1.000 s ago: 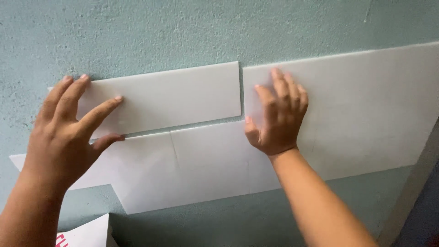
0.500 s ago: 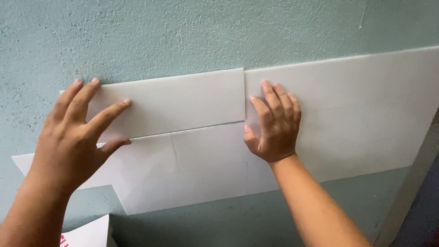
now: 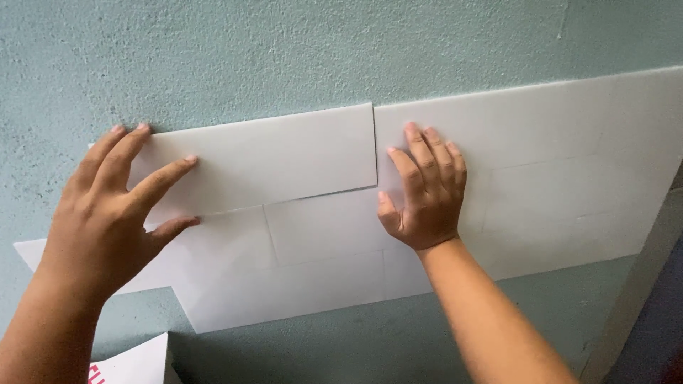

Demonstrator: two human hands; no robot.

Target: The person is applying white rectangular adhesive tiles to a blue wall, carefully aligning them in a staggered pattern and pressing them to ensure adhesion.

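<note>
A white rectangular tile (image 3: 270, 160) lies flat against a rough blue-green wall (image 3: 284, 50), top row, left of the other white tiles (image 3: 555, 163). My left hand (image 3: 117, 213) presses flat on the tile's left end, fingers spread. My right hand (image 3: 425, 188) rests flat on the neighbouring white tile, just right of the seam between the two. Lower tiles (image 3: 299, 277) sit under both hands. A thin gap shows along the loose tile's right and bottom edges.
A white box corner with red print (image 3: 131, 363) pokes up at the bottom left. A pale vertical edge of a frame or adjoining wall (image 3: 640, 284) runs down the right side, with something dark beyond it.
The loose tile has slid slightly right and up, closing towards the neighbouring tile. My left hand followed it; my right hand stayed flat on the fixed tile.
</note>
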